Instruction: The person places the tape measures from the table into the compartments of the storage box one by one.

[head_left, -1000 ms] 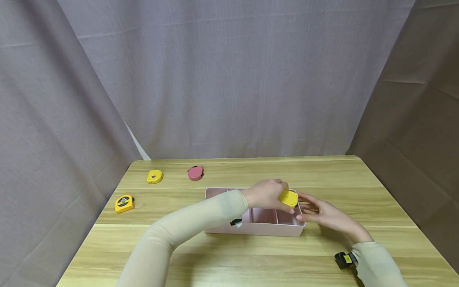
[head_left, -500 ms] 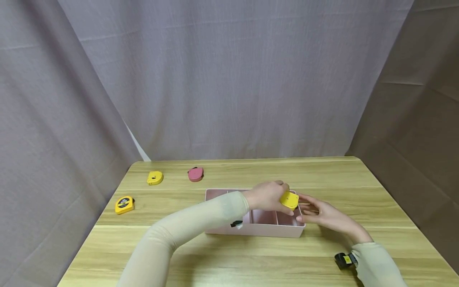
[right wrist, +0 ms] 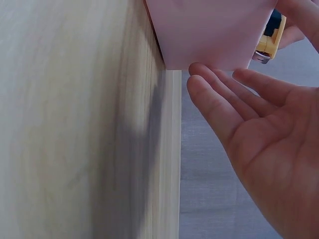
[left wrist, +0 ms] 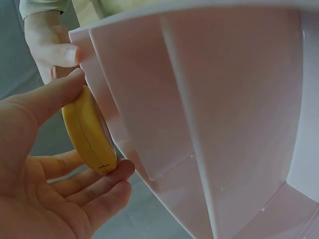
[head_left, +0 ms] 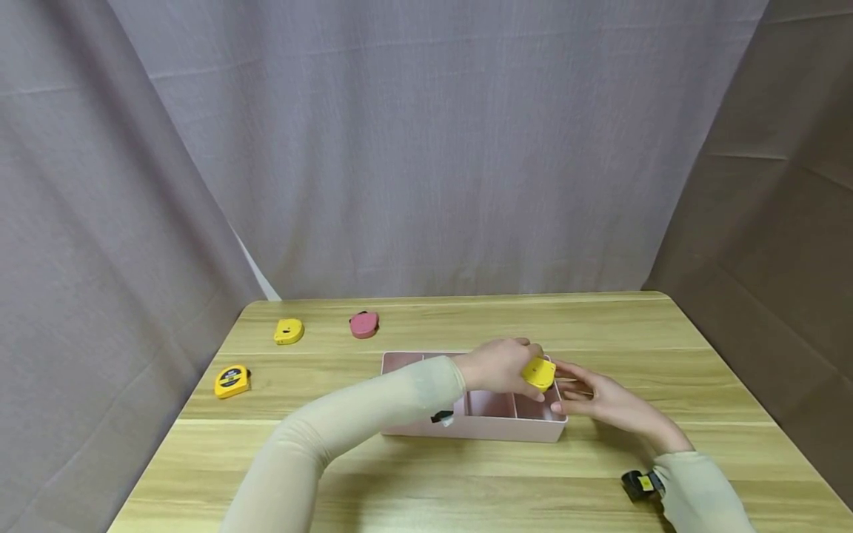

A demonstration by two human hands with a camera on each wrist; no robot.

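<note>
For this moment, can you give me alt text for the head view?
A left hand holds a yellow tape measure over the right end of a pink divided plastic box on a wooden table; the open right hand rests beside it.

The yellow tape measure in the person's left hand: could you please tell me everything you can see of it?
The yellow tape measure is a small, rounded case of smooth, plastic-looking material with a paler face. The left hand pinches it between thumb and curled fingers, on edge, above the right end of the pink divided box. The right hand lies open beside that end, apparently not touching the tape.
</note>
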